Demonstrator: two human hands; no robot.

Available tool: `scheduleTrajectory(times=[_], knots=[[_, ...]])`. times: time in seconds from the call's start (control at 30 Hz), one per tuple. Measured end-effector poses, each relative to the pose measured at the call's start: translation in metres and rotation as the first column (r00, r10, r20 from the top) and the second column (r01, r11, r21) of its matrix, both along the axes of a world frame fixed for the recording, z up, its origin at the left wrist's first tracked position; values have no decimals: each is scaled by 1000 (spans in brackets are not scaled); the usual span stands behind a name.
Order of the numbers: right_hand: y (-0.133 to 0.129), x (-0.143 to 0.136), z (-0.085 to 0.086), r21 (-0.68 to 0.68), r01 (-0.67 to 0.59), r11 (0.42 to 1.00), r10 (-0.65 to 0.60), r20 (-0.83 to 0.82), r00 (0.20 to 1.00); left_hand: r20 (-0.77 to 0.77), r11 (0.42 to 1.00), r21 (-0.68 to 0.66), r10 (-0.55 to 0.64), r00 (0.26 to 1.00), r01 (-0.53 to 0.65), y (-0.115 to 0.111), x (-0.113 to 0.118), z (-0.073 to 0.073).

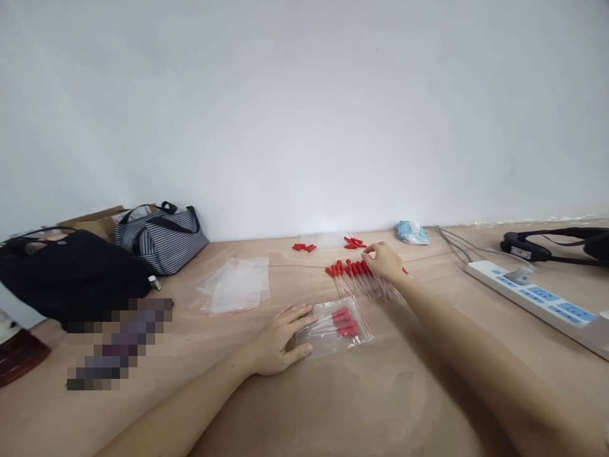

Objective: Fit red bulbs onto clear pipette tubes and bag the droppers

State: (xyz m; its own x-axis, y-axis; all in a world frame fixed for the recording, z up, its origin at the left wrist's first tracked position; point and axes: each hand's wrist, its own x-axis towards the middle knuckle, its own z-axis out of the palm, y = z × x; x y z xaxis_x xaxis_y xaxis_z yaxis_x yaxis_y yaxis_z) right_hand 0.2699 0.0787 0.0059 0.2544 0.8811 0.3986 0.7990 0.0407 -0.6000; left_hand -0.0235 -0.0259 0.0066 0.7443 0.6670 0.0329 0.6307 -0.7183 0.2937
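My left hand (284, 339) lies with its fingers spread at the left edge of a clear zip bag (328, 344). Inside the bag are several red-capped droppers (347, 322), caps to the right. Beyond it, my right hand (384, 260) reaches to a row of loose red-capped clear droppers (354, 269), its thumb and forefinger pinched by the caps at the row's right side. Whatever is between those fingertips is too small to make out. A stack of flat clear bags (240, 285) lies to the left of the row.
Filled bags with red caps (354, 243) lie near the wall. A blue packet (412, 232), power strip (537, 298) and black headset (547, 246) are at right. At left are a striped bag (174, 241), black bag (76, 273), small bottle (155, 283) and pixelated object (124, 343).
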Motion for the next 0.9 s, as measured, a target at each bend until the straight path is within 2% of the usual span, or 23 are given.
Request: scheduleTrajectory(times=[0.1,0.17,0.23,0.3,0.37,0.47,0.6,0.8,0.9], knots=[[-12,8,3,84,-63,995,80,-222,972,-3,1000,-2,9,1000,-9,-1,1,2],[-28,11,0,151,-81,985,133,-372,919,-12,1000,-1,10,1000,-10,-1,1,2],[-47,11,-8,226,-80,971,197,-566,800,-21,1000,-3,12,1000,-12,-1,1,2],[-66,7,-17,261,-82,962,243,-680,692,-25,1000,-6,14,1000,-14,-1,1,2],[-81,1,-25,261,-99,960,264,-734,625,-24,1000,-4,15,1000,-15,0,0,1],[-91,-9,-30,247,-106,963,261,-765,588,-14,1000,0,14,1000,-14,0,-1,0],[-94,-18,-30,229,-121,966,258,-799,543,-10,1000,0,10,1000,-10,0,-2,-2],[-100,-28,-37,158,-161,974,213,-883,419,-6,1000,15,4,1000,-4,1,-1,-3],[-103,-32,-38,144,-142,979,188,-908,376,2,1000,17,8,1000,-8,1,-1,-2]])
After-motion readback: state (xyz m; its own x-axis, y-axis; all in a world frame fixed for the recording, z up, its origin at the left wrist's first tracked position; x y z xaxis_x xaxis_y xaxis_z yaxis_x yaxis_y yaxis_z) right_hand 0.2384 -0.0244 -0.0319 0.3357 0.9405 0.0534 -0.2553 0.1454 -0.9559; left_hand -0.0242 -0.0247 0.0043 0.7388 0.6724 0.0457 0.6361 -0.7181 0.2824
